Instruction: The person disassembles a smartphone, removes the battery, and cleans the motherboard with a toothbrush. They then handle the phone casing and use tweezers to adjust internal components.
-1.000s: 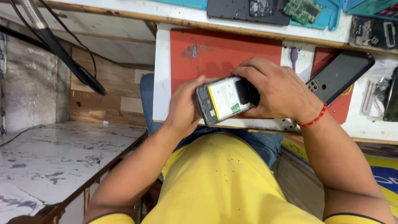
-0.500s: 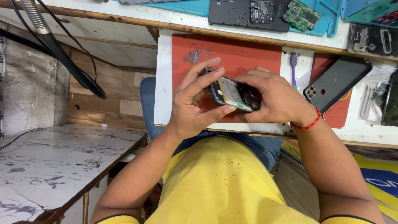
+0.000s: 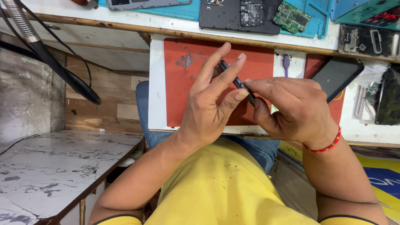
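As held edge-on — phone (image 3: 238, 83) | long axis diagonal, upper-left to lower-right

Bare red mat (image 3: 183, 100) is lying open at centre left; a purple tool (image 3: 286, 63) and dark phone (image 3: 336, 77) are crowding the upper right.

- Bright, even overhead light; colours saturated.
- Soft shadows, faint under hands.
- Mild glare far right.
- Focus sharp throughout; slight wide-angle bending at edges.
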